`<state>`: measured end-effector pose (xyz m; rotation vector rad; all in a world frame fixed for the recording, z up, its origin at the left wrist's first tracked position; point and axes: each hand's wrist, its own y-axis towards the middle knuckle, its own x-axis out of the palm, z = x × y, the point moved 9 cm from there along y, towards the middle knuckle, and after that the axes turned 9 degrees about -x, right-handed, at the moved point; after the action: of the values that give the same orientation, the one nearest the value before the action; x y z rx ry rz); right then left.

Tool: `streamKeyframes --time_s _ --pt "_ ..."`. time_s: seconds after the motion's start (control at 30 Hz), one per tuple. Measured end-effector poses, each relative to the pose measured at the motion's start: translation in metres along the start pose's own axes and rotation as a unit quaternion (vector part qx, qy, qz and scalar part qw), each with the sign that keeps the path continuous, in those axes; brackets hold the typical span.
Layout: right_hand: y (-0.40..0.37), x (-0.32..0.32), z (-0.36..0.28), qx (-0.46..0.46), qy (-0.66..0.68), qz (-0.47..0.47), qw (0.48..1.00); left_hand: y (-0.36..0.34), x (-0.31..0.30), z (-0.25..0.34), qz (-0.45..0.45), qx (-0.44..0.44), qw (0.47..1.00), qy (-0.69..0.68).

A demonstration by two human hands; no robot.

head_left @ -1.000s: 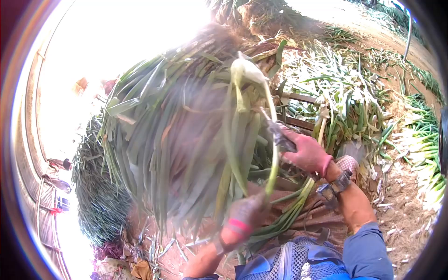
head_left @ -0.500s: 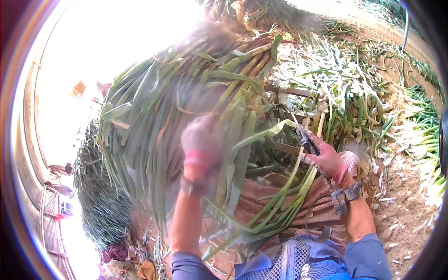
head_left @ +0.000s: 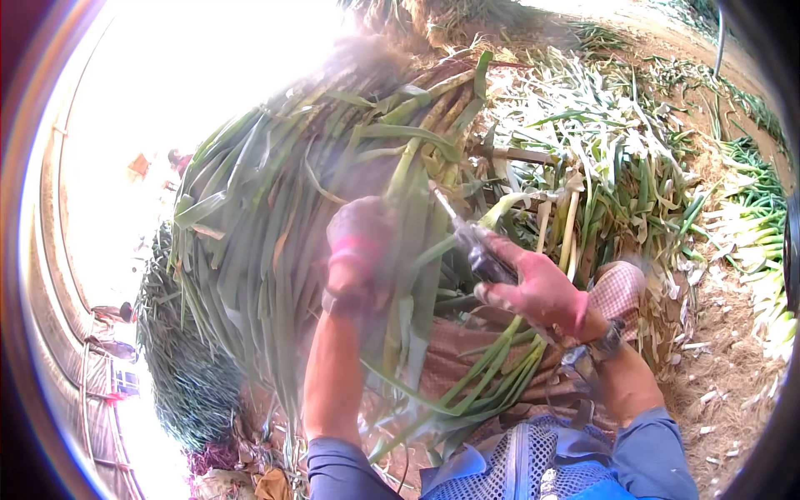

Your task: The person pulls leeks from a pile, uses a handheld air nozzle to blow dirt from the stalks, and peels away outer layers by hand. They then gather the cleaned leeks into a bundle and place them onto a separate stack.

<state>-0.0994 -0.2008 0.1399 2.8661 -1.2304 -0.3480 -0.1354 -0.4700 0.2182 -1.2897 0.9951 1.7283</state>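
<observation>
The left hand [head_left: 360,254], gloved and blurred, is closed around the green leaves [head_left: 267,217] of a big bundle. The right hand [head_left: 540,293] grips a knife [head_left: 477,247], its blade among those leaves.

Two gloved hands show, the left hand [head_left: 360,250] and the right hand [head_left: 542,292], with one knife [head_left: 467,237] in the right and one wristwatch [head_left: 596,350] just behind it. One big bundle of green leaves [head_left: 275,217] surrounds the left hand, while the long stalks [head_left: 500,367] under the right hand overlap too much to count. Three more heaps lie about: one pile of trimmings [head_left: 608,142] beyond the right hand, one row of leeks [head_left: 750,225] far to its right, one dark green mound [head_left: 179,367] below the left hand
</observation>
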Motion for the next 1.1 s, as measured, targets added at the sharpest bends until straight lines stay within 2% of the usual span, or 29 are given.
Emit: streamKeyframes --time_s 0.13,0.2,0.3,0.4,0.5,0.67,0.7,0.77,0.97,1.1 --pt "0.015 0.006 -0.013 -0.057 -0.008 -0.008 0.998 -0.002 0.004 -0.007 -0.021 -0.017 0.999 -0.044" --pt "0.028 0.011 0.001 -0.038 0.035 -0.003 0.999 -0.004 0.005 -0.007 -0.024 -0.022 0.999 -0.025" --pt "0.039 0.002 0.003 -0.027 0.011 0.012 0.999 -0.003 0.006 -0.011 -0.016 -0.022 1.0 -0.011" --pt "0.037 0.0 0.003 -0.105 -0.026 0.019 0.994 -0.003 -0.004 0.004 -0.019 -0.009 1.0 0.004" --pt "0.027 -0.009 0.009 -0.096 0.007 0.056 0.994 0.02 0.009 0.012 -0.033 0.016 0.999 0.02" --pt "0.011 -0.016 0.045 -0.077 -0.04 0.088 0.992 0.052 0.03 0.025 -0.058 0.023 0.997 0.045" --pt "0.006 -0.019 0.046 -0.077 -0.039 0.089 0.992 0.052 0.03 0.023 -0.075 0.021 0.997 0.024" --pt "-0.003 -0.022 0.025 -0.034 0.045 0.053 0.997 0.051 0.029 0.022 -0.091 0.017 0.996 0.005" --pt "-0.014 -0.017 -0.004 -0.04 0.031 0.043 0.998 0.025 0.018 0.028 -0.108 0.001 0.994 -0.012" --pt "-0.018 -0.006 -0.006 -0.043 0.023 0.017 0.999 -0.001 0.014 0.029 -0.135 -0.055 0.982 -0.121"
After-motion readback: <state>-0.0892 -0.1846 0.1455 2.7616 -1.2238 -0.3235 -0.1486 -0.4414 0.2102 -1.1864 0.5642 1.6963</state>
